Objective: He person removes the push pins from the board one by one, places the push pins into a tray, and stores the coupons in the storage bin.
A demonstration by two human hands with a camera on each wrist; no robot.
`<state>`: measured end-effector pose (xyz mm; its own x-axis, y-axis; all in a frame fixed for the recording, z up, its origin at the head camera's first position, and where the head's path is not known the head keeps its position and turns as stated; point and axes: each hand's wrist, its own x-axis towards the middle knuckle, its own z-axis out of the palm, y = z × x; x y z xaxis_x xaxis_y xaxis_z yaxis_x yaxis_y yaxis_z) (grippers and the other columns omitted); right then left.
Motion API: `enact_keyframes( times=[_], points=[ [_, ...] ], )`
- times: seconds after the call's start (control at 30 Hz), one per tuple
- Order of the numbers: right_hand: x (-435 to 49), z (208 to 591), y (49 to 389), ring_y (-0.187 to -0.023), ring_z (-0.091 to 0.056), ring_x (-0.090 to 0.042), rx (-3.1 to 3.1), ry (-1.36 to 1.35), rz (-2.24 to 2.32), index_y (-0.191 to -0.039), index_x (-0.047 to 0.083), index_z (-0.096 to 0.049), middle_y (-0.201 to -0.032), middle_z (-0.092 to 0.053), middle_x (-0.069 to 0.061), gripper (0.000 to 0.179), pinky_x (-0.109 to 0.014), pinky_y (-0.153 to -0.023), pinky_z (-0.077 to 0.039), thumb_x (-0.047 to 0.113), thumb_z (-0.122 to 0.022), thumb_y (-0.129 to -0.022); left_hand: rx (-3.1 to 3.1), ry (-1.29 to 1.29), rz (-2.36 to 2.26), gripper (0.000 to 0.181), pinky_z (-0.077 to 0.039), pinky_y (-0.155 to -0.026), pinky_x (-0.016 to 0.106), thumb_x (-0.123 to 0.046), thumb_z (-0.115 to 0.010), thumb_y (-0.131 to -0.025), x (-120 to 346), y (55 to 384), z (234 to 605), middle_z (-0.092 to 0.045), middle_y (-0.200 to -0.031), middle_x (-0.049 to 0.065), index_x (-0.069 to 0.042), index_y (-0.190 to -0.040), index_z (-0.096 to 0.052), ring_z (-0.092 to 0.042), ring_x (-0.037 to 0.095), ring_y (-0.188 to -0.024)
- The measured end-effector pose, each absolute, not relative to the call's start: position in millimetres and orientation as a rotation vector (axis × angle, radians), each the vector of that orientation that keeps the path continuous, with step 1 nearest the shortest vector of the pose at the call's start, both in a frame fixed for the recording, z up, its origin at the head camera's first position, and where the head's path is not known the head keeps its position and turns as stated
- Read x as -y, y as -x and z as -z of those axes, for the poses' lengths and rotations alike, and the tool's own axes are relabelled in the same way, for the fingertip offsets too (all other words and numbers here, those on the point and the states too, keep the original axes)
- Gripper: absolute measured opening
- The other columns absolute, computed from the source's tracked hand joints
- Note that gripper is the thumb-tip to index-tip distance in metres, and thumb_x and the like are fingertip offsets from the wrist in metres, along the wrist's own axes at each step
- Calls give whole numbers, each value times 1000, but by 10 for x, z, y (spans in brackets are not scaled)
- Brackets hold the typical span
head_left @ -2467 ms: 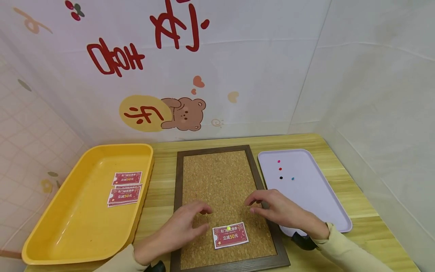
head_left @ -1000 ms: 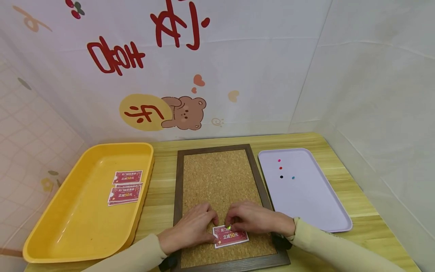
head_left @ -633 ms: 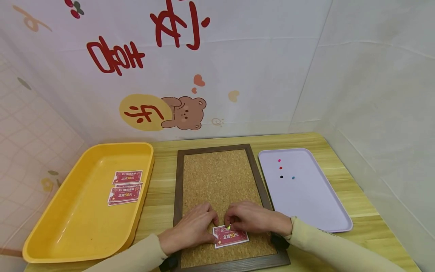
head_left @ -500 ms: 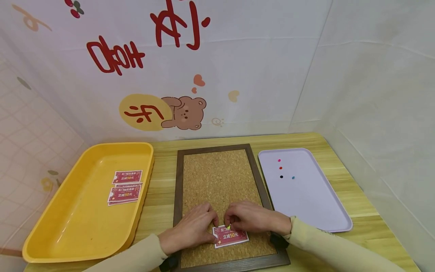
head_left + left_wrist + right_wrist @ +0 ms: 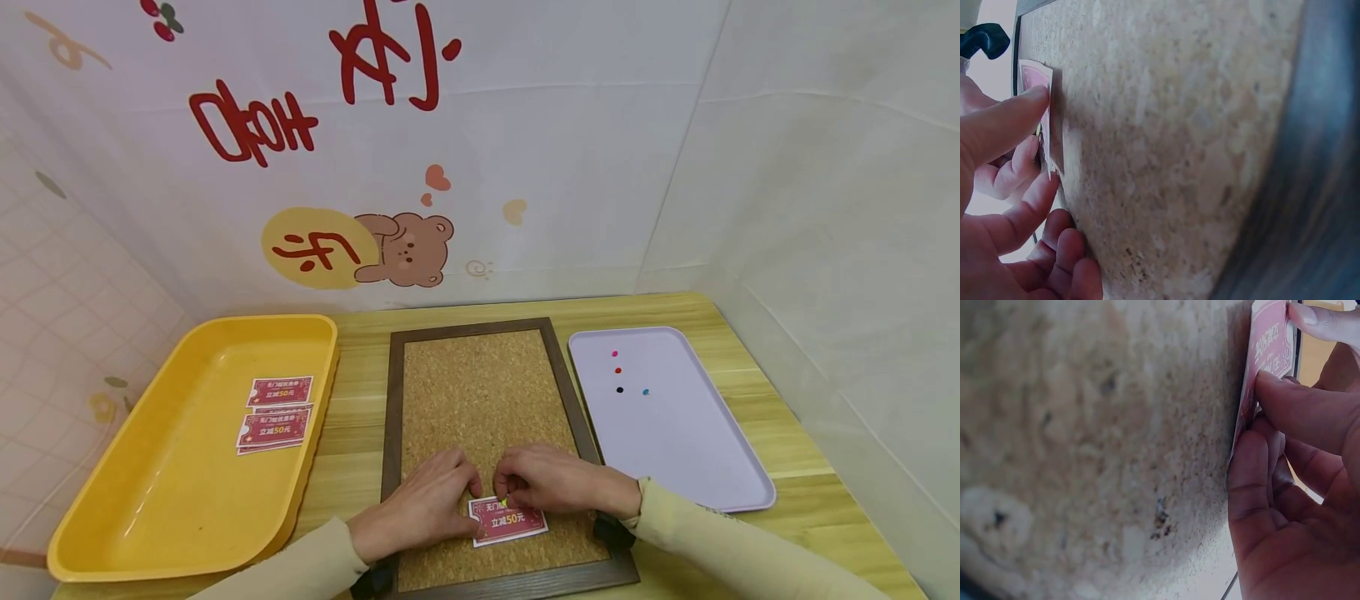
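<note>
A red and white coupon (image 5: 513, 527) lies on the near part of a cork board (image 5: 476, 400) in a dark brown frame. My left hand (image 5: 427, 504) steadies the coupon, its thumb (image 5: 1032, 103) on the left side of the card and its index finger at the top left corner. At the coupon's top edge, my right hand (image 5: 551, 479) pinches a yellow-green pushpin (image 5: 505, 502) between thumb and index finger. The pin's tip is hidden. From the right wrist view, the coupon (image 5: 1267, 344) stands slightly off the cork along one edge.
Left of the board sits a deep yellow tray (image 5: 183, 333) with several matching coupons (image 5: 273, 427) along its right side. A shallow lilac tray (image 5: 690, 450) to the right holds several small pins, among them a black pin (image 5: 620, 390) and a blue pin (image 5: 646, 392). A printed cloth wall rises behind.
At first both hands hovered apart above the board, with the pin standing on the coupon. They have since come down to the coupon and the pin, and have barely shifted in the last second.
</note>
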<state>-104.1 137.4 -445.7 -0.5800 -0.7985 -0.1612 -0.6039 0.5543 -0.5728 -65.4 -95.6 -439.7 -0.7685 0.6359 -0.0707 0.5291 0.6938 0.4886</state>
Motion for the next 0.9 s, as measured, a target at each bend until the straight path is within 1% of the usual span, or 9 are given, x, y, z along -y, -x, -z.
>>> enact_keyframes(
  times=[0.1, 0.2, 0.33, 0.43, 0.57, 0.67, 0.77, 0.83, 0.9],
  points=[
    [-1376, 4465, 1041, -76, -48, 3, -2388, 1142, 658, -90, 23, -67, -84, -52, 18, 15, -21, -73, -41, 10, -76, -91, -2665, -920, -681, 31, -36, -67, 23, -30, -91, -75, 954, 655, 4405, -43, -90, -11, -19, -90, -67, -38, 6, -77],
    [-1378, 4466, 1040, -78, -48, 2, -2386, 1148, 663, -90, 23, -67, -85, -52, 18, 16, -22, -75, -41, 10, -76, -91, -2653, -897, -712, 26, -36, -67, 24, -26, -89, -76, 954, 664, 4422, -45, -89, -11, -20, -88, -67, -39, 6, -77],
    [-1382, 4458, 1040, -79, -48, 2, -2378, 1151, 676, -89, 22, -67, -85, -53, 17, 15, -22, -75, -41, 9, -75, -91, -2607, -855, -806, 17, -39, -68, 24, -19, -85, -82, 938, 678, 4446, -50, -86, -12, -20, -84, -67, -43, 3, -77],
    [-1387, 4461, 1041, -78, -48, 1, -2372, 1155, 690, -88, 21, -67, -84, -53, 17, 15, -22, -75, -41, 8, -75, -91, -2536, -803, -926, 17, -43, -66, 22, -14, -81, -87, 920, 690, 4456, -55, -80, -13, -19, -83, -66, -48, 0, -72],
    [-1391, 4481, 1045, -78, -48, 2, -2374, 1175, 701, -88, 22, -67, -83, -52, 18, 17, -22, -75, -41, 7, -75, -90, -2454, -771, -1062, 17, -47, -62, 21, -6, -78, -89, 921, 712, 4466, -60, -76, -13, -16, -88, -65, -54, -3, -68],
    [-1394, 4498, 1049, -77, -48, 2, -2378, 1183, 703, -88, 22, -66, -83, -52, 18, 18, -22, -75, -40, 7, -75, -90, -2428, -788, -1116, 17, -48, -64, 21, -4, -77, -90, 935, 720, 4473, -63, -78, -13, -15, -92, -66, -57, -3, -71],
    [-1395, 4498, 1047, -77, -48, 2, -2380, 1179, 704, -87, 23, -66, -83, -51, 18, 19, -22, -75, -40, 7, -76, -90, -2404, -794, -1151, 15, -49, -66, 21, -3, -77, -91, 955, 726, 4480, -65, -80, -13, -15, -93, -68, -58, -3, -73],
    [-1395, 4492, 1045, -77, -48, 2, -2379, 1171, 708, -87, 23, -66, -83, -52, 18, 19, -22, -76, -40, 8, -76, -90, -2379, -785, -1169, 14, -49, -66, 21, -2, -76, -90, 967, 730, 4484, -67, -80, -11, -14, -92, -71, -59, -3, -73],
    [-1395, 4485, 1042, -77, -48, 2, -2378, 1169, 708, -87, 22, -66, -83, -52, 18, 18, -22, -76, -41, 8, -76, -90, -2351, -770, -1177, 12, -50, -67, 21, -1, -75, -90, 977, 735, 4488, -69, -82, -6, -13, -92, -73, -59, -3, -73]
  ],
)
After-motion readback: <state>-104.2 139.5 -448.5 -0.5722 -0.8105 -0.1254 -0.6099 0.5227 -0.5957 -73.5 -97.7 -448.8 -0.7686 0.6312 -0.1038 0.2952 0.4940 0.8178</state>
